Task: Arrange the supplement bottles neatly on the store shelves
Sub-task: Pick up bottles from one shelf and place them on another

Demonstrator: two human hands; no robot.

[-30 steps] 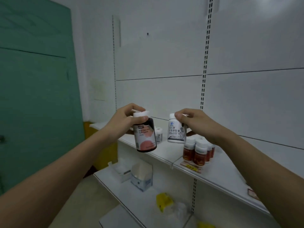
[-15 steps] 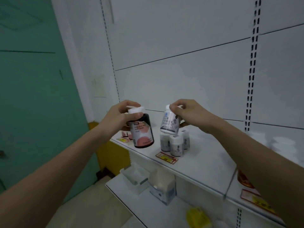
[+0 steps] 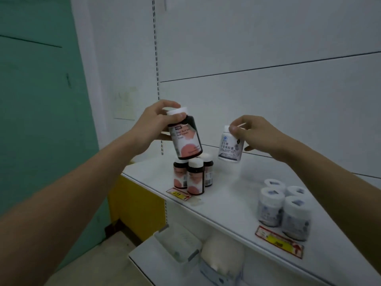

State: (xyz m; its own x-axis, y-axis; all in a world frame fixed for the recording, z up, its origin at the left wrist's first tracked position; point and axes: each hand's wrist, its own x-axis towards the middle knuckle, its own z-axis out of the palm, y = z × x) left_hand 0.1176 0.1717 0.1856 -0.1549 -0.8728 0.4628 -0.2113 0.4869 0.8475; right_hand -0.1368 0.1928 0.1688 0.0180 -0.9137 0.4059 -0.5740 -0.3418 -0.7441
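Observation:
My left hand (image 3: pixel 153 122) grips a dark bottle with a pink label and white cap (image 3: pixel 185 139) by its top, tilted, just above a cluster of three matching dark bottles (image 3: pixel 194 175) on the white shelf (image 3: pixel 226 195). My right hand (image 3: pixel 254 134) holds a white bottle with blue print (image 3: pixel 229 148) by its cap, in the air over the shelf's middle. A group of several similar white bottles (image 3: pixel 284 209) stands further right near the shelf's front edge.
Red and yellow price tags (image 3: pixel 179 194) lie on the shelf's front edge. A lower shelf (image 3: pixel 144 254) holds a clear bin (image 3: pixel 177 242) and a pale box (image 3: pixel 221 254). A green wall (image 3: pixel 41 120) and a yellow panel (image 3: pixel 136 203) are at the left.
My view has swung left along the shelf. Both hands have carried their bottles along; the dark bottle now hangs over the dark cluster and the white bottle is left of the white group.

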